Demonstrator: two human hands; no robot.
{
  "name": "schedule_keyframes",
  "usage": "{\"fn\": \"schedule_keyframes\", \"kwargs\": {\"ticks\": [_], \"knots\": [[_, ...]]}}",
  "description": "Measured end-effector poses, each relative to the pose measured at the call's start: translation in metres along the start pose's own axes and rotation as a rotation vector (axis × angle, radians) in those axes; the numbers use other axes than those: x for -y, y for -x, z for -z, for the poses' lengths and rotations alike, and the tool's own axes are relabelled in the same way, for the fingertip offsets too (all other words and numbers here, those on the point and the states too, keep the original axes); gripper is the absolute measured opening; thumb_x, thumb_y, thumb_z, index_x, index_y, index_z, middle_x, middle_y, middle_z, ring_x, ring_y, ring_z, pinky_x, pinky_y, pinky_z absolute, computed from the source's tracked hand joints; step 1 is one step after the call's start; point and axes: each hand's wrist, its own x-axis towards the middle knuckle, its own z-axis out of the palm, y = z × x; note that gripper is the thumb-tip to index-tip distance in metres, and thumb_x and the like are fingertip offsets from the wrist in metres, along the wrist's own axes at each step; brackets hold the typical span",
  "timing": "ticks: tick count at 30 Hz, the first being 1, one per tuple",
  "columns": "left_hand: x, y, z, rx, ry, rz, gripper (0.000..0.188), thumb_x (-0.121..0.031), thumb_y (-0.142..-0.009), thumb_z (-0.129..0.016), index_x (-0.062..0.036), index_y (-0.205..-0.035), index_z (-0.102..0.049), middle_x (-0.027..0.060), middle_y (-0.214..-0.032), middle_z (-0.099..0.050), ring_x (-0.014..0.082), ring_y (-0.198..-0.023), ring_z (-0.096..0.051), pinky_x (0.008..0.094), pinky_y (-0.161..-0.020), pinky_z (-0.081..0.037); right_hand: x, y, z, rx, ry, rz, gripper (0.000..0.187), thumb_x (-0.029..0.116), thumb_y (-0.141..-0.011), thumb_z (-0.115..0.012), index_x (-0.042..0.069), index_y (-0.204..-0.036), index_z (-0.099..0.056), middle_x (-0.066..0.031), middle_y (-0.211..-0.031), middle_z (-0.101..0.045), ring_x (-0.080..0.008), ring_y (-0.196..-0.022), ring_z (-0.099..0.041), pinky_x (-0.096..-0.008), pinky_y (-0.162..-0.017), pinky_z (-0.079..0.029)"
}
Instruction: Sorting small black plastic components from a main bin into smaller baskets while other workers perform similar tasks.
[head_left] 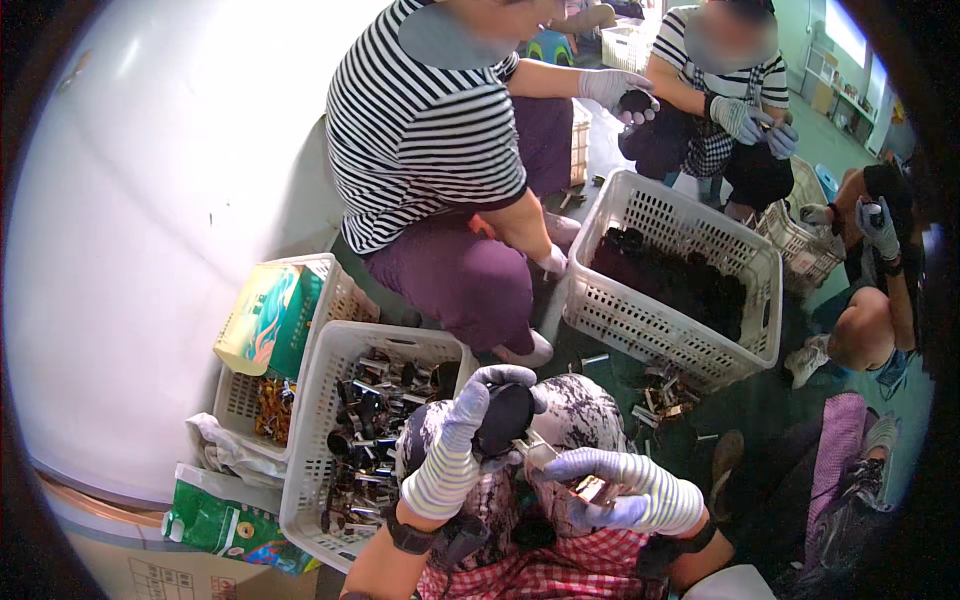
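Disc [503, 422], black: gripped at its rim by the curled left hand [464, 418], ahead and left of the right hand [630, 490]. Silver piece [538, 452]: between them, slanting toward the right hand, whose bent fingers hold shiny metal [592, 489].

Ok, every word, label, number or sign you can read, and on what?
Yellow-green box: printing, too small to read.
Green bag: printing, too blurred to read.
Cardboard box: black and red printing, too small to read.
Black part in the left hand: no printing visible.
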Motion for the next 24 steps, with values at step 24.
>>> {"fn": "schedule_keyframes", "kwargs": {"ticks": [24], "knots": [[0.003,0.005,-0.003,0.179,-0.164,0.089,0.057,-0.055,-0.087,-0.056,-0.0037,-0.11,-0.057,0.0055,-0.103,-0.061,0.0117,-0.096,-0.056,0.0255,-0.084,-0.045,0.015,-0.026,0.007,0.013,-0.136,-0.348,0.018,0.025,-0.083,-0.073,0.007,-0.082,-0.068,0.005,-0.07,-0.06,-0.0027,-0.062,-0.052,-0.0207,-0.056,-0.04]]}}
